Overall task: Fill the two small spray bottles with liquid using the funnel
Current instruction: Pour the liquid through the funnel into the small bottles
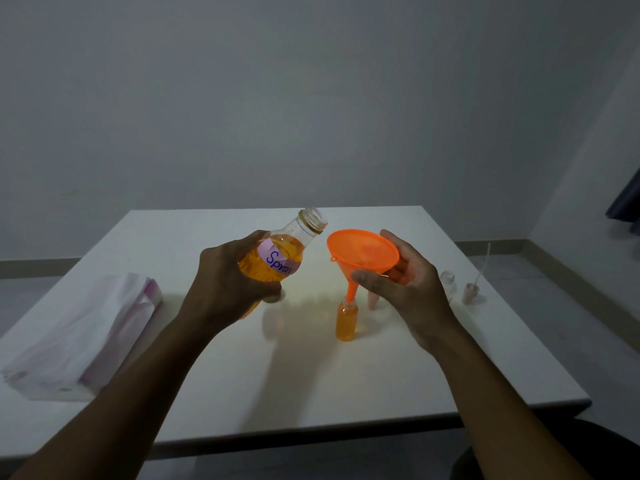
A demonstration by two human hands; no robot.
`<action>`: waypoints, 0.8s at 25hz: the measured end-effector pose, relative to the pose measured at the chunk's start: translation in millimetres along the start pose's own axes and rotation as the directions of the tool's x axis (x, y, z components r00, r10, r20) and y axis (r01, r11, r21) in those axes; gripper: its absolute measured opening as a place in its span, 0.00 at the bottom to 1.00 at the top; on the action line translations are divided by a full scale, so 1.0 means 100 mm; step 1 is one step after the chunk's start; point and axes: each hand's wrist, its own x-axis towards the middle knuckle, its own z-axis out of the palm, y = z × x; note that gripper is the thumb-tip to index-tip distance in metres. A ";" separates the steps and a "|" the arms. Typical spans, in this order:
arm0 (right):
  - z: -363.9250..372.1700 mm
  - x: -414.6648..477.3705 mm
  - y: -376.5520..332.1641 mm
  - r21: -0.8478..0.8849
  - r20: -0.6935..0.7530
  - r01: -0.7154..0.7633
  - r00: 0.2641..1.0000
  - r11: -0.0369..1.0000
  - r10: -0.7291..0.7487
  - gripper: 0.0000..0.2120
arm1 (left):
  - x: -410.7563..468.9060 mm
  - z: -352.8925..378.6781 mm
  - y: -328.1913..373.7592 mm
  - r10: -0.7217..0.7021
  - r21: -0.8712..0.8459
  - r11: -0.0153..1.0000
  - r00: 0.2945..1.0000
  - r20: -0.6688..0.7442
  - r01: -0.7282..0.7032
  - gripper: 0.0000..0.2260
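Left hand (225, 282) round clear ribbed-neck bottle (277, 258); right hand (405, 282) pinching orange, seemingly plastic funnel (363, 252)

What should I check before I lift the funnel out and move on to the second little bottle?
1. Small spray bottle filled with orange liquid: ok.
2. Funnel spout in that bottle's neck: ok.
3. Funnel drained: cannot tell.
4. Right hand fingers gripping the funnel: ok.
5. Large bottle in left hand tilted mouth up, not pouring: ok.
6. Second clear bottle uncapped: ok; it stands behind the right hand.
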 end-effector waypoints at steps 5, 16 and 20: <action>-0.22 0.09 -0.07 0.300 -0.046 0.001 0.999 0.954 0.014 0.49 | 0.06 0.10 0.06 0.007 0.023 1.000 0.999 -0.038 -0.006 0.31; -1.15 0.13 0.00 0.251 -0.334 0.123 0.942 0.960 -0.034 0.35 | 0.46 0.63 0.63 0.085 -0.025 0.996 0.996 0.025 -0.084 0.35; -1.24 0.13 0.10 0.221 -0.346 0.102 0.938 0.970 -0.019 0.28 | 0.54 0.77 0.76 0.112 -0.041 0.993 0.993 0.042 -0.110 0.34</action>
